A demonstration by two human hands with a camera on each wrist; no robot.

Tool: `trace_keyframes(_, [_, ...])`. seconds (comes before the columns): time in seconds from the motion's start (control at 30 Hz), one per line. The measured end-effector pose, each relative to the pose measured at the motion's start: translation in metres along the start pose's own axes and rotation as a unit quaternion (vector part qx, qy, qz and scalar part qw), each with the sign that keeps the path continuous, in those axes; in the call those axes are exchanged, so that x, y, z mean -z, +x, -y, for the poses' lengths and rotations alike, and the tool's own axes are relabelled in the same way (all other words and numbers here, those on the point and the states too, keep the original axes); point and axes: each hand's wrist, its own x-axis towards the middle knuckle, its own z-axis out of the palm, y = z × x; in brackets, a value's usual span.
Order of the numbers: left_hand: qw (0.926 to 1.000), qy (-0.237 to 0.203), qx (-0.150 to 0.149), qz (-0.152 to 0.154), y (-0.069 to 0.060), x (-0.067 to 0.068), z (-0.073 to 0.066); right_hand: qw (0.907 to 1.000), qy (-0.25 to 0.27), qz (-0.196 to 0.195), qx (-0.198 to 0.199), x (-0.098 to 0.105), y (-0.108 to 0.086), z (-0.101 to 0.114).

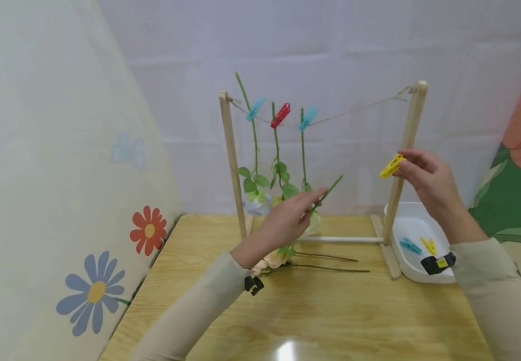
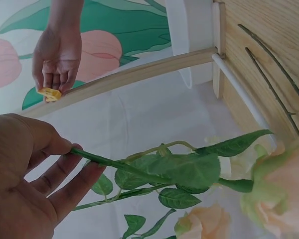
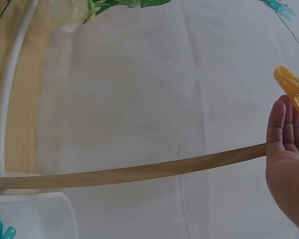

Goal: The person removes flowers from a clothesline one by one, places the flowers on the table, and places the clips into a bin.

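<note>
My left hand (image 1: 289,220) pinches the green stem of an artificial rose (image 2: 274,194) between thumb and fingers; its peach bloom hangs downward in the left wrist view. In my right hand (image 1: 431,183) a yellow clothespin (image 1: 393,166) is held by the fingertips, beside the rack's right post. Three flowers hang upside down from the string (image 1: 350,114), clipped by a blue clothespin (image 1: 255,109), a red clothespin (image 1: 280,116) and another blue clothespin (image 1: 308,119). My left hand hides part of their blooms in the head view.
The wooden rack (image 1: 231,160) has a white bottom bar (image 1: 346,239). Flowers with thin stems (image 1: 332,269) lie on the wooden table (image 1: 332,316). At the right, a white tray (image 1: 415,271) contains a blue clothespin (image 1: 410,245) and a yellow one.
</note>
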Motion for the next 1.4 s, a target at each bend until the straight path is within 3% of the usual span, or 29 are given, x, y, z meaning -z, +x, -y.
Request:
trace_keyframes(0.13, [0.9996, 0.005, 0.009, 0.025, -0.004, 0.002, -0.001, 0.9999, 0.008, -0.007, -0.005, 0.008, -0.006, -0.002])
trace_keyframes(0.33, [0.9956, 0.050, 0.008, 0.079, -0.011, -0.001, -0.005, 0.9999, 0.001, -0.003, -0.015, 0.020, -0.017, -0.007])
trace_keyframes(0.6, [0.9866, 0.137, -0.018, 0.087, -0.012, -0.002, -0.003, 0.9996, 0.004, -0.006, -0.029, 0.040, -0.031, -0.010])
trace_keyframes(0.7, [0.9784, 0.181, -0.024, 0.098, -0.013, -0.005, 0.001, 0.9990, 0.001, -0.016, -0.042, 0.049, -0.037, -0.010])
trace_keyframes(0.9, [0.9590, 0.238, -0.029, 0.151, -0.019, -0.020, 0.007, 0.9983, -0.015, -0.026, -0.050, 0.064, -0.047, -0.015])
trace_keyframes(1.13, [0.9426, 0.299, -0.079, 0.127, -0.024, -0.037, 0.008, 0.9968, -0.017, -0.030, -0.073, 0.081, -0.060, -0.020])
trace_keyframes(1.4, [0.9234, 0.345, -0.068, 0.153, -0.031, -0.053, -0.001, 0.9874, -0.080, -0.042, -0.130, 0.089, -0.071, -0.021])
